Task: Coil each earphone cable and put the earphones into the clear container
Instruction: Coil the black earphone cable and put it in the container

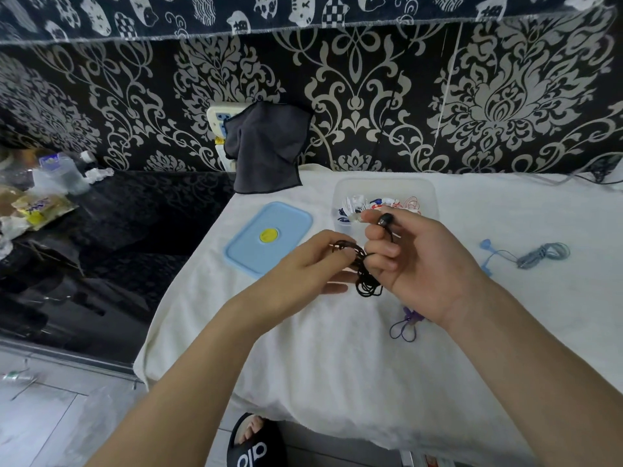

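Midway through, by the look of it: several coiled earphones already inside the container (428, 187). Black earphones (368, 278) in the air just in front of the container, nearly coiled, pinched by the left hand (310, 261) and gripped in the curled fingers of the right hand (418, 257). Still to go in: blue earphones (536, 255) right of the container, purple earphones (404, 323) in front. Lid (269, 238) off, left of the container.
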